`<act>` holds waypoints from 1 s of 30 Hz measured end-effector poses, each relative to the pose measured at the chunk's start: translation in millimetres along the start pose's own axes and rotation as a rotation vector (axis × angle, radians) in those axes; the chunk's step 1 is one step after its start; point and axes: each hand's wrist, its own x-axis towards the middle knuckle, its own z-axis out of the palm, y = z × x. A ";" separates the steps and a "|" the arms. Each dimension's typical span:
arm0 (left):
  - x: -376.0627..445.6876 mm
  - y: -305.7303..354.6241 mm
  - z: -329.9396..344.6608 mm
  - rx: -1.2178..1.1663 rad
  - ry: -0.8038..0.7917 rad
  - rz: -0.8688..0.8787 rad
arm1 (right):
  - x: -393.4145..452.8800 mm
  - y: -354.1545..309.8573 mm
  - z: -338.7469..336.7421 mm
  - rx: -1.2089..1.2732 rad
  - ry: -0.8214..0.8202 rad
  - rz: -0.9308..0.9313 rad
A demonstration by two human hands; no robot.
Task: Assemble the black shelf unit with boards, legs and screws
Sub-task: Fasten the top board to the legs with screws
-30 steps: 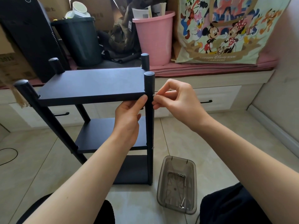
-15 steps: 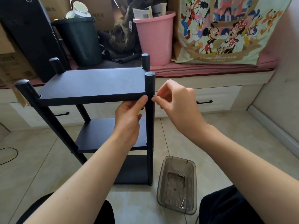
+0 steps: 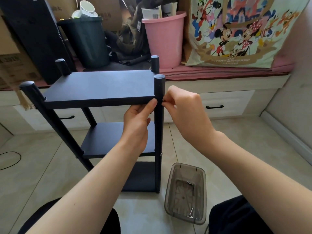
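The black shelf unit stands upright on the tiled floor with three boards between round black legs. My left hand [image 3: 137,122] grips the front right corner of the top board [image 3: 101,86] from below, its thumb against the front right leg [image 3: 159,132]. My right hand [image 3: 184,112] pinches a small screw [image 3: 163,100] against that leg at the height of the top board. The screw is mostly hidden by my fingertips. A fitted screw head [image 3: 161,154] shows on the same leg at the middle board [image 3: 116,137].
A clear grey plastic tray [image 3: 185,193] with a few screws and a hex key lies on the floor right of the shelf. Behind stand a pink bucket [image 3: 164,41], a dark bin [image 3: 87,41], a cartoon tote bag [image 3: 236,31] and a drawer bench [image 3: 219,98]. A black cable [image 3: 10,159] lies far left.
My right hand has moved left, closer to the front right leg, and its fingers have curled in tighter round the screw. My left hand and the shelf have stayed put.
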 end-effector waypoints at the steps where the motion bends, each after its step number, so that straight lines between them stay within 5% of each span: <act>1: 0.7 -0.5 -0.3 0.000 0.008 -0.008 | 0.1 0.4 -0.9 0.054 0.013 0.036; 11: -0.9 0.4 -0.7 0.014 0.025 -0.020 | 7.8 11.6 -5.5 0.710 -0.157 0.584; 15: -1.7 4.8 -2.5 0.070 0.037 -0.023 | 15.3 30.9 -4.9 0.721 -0.379 0.555; 20: -8.6 17.2 -10.2 0.457 -0.071 0.038 | 23.5 47.1 1.3 1.158 -0.618 0.513; 22: -18.4 16.4 -15.2 0.951 -0.063 0.194 | 26.8 50.5 3.4 1.179 -0.600 0.518; 24: -28.2 17.5 -21.0 1.327 0.076 0.598 | 29.1 53.7 4.6 1.185 -0.602 0.531; 27: -30.0 28.0 -22.2 1.215 0.159 0.924 | 31.3 56.6 5.5 1.210 -0.601 0.549; 30: -22.6 33.9 -15.5 1.286 0.250 1.047 | 33.1 57.0 6.5 1.257 -0.582 0.552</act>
